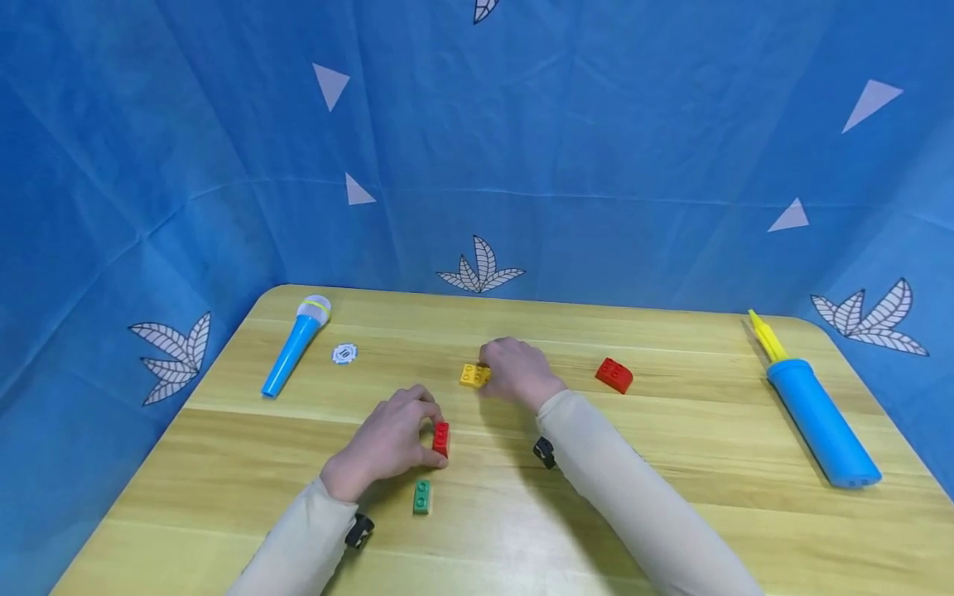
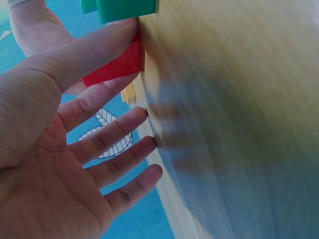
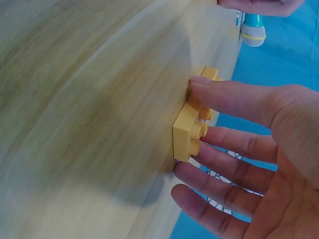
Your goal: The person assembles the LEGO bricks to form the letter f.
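In the head view my left hand (image 1: 389,439) pinches a red brick (image 1: 441,439) between thumb and index finger at the table's middle. The left wrist view shows this red brick (image 2: 119,63) on the table, the other three fingers spread. A green brick (image 1: 421,497) lies just nearer than the left hand. Farther back, my right hand (image 1: 517,372) is at a yellow brick (image 1: 471,376), covering its right part. In the right wrist view the thumb lies against the near side of the yellow brick (image 3: 184,130), with fingers round its far side.
A second red brick (image 1: 614,376) lies right of the right hand. A blue toy microphone (image 1: 292,352) and a round chip (image 1: 344,353) are at the back left. On the right lies a blue pump (image 1: 823,422) with a yellow nozzle. Blue cloth (image 1: 566,165) hangs behind the table.
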`<state>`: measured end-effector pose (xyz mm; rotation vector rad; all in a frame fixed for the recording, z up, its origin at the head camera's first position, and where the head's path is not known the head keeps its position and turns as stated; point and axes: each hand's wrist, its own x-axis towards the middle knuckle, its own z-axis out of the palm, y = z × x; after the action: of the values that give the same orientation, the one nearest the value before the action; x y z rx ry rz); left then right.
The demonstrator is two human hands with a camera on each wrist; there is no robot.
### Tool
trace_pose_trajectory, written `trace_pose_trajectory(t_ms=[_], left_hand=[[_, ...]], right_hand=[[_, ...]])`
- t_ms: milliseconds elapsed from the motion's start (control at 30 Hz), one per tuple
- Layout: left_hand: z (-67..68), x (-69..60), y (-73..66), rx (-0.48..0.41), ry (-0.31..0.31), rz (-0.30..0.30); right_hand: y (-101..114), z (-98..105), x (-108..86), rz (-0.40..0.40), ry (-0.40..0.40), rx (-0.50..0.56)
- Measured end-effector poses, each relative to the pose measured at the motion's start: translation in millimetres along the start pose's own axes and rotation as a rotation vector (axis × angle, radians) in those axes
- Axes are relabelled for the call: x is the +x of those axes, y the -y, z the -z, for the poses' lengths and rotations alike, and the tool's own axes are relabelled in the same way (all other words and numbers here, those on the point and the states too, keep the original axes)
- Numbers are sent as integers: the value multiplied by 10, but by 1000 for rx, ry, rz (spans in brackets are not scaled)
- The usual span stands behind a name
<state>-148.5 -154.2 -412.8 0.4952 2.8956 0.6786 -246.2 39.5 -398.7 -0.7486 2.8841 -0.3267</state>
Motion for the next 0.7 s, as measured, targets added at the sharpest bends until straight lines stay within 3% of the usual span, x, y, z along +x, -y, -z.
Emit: trace_pose_trajectory(t_ms=[367, 700], left_hand=[[-4, 8, 12, 3, -6, -11], [10, -7, -10, 6, -1, -23]], right_hand=[[-10, 1, -2, -32, 0, 82], [-65, 52, -92, 42, -26, 101]])
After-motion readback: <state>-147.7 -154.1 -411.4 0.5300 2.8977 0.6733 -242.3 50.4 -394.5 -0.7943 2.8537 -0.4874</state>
